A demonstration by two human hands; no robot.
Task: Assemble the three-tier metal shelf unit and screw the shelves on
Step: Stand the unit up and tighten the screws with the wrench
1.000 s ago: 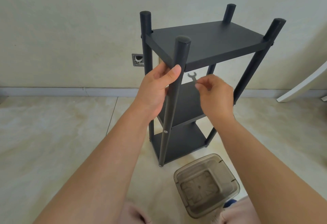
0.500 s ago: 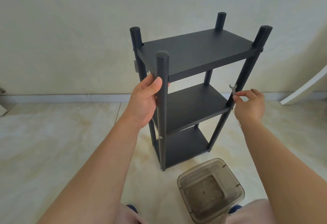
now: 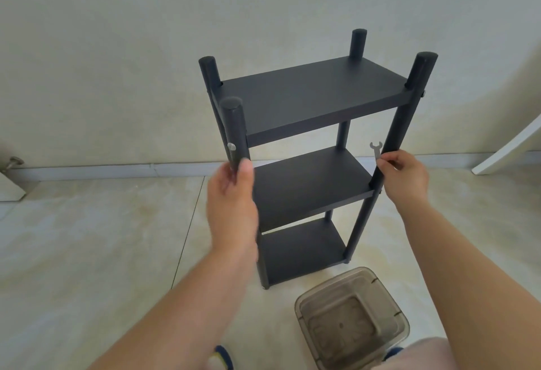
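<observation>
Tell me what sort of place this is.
Probably a room in a home: pale tiled floor, plain painted wall with a baseboard, and a clear plastic bin standing on the floor beside the shelf unit.

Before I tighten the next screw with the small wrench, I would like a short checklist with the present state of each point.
1. Wrench held in right hand: ok.
2. Left hand steadying front-left post: cannot tell, the hand is blurred.
3. All three shelves in place, top shelf level: ok.
4. Screw on front-left post fully seated: cannot tell.
5. Wrench head on a screw: not ok, it points up, free.
</observation>
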